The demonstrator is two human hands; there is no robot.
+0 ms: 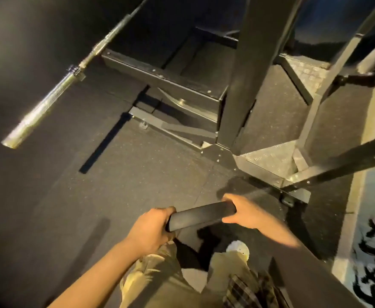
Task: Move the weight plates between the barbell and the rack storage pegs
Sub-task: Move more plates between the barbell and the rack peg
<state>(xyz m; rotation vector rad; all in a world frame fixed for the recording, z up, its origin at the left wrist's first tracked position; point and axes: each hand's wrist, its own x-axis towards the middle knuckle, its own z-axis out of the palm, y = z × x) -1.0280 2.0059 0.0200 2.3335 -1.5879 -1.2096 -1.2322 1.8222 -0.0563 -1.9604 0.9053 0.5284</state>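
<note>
While both hands hold it edge-on low in the head view, at about 6 o'clock, the black weight plate (202, 215) hangs above the dark rubber floor (119, 181), just in front of the person's khaki trousers (159, 283). The left hand (147, 231) has its grip closed around the plate's near-left end, fingers curled under the rim. The right hand (243, 211) clasps the far-right end, thumb on the near face and fingers wrapped over the far side. A pale shoe (238, 248) shows just below the plate.

Up at 10 o'clock, well apart from the plate, the barbell (55, 85) slants across the frame; its bare chrome sleeve points down-left and carries no plate, with a collar clip (74, 70) at the sleeve's inner end. The black rack upright (248, 70) rises at 12 to 1 o'clock from a bolted base plate on the floor, and diagonal braces (342, 161) run off toward 3 o'clock. A plaid shirt hem (248, 290) hangs at 5 o'clock.
</note>
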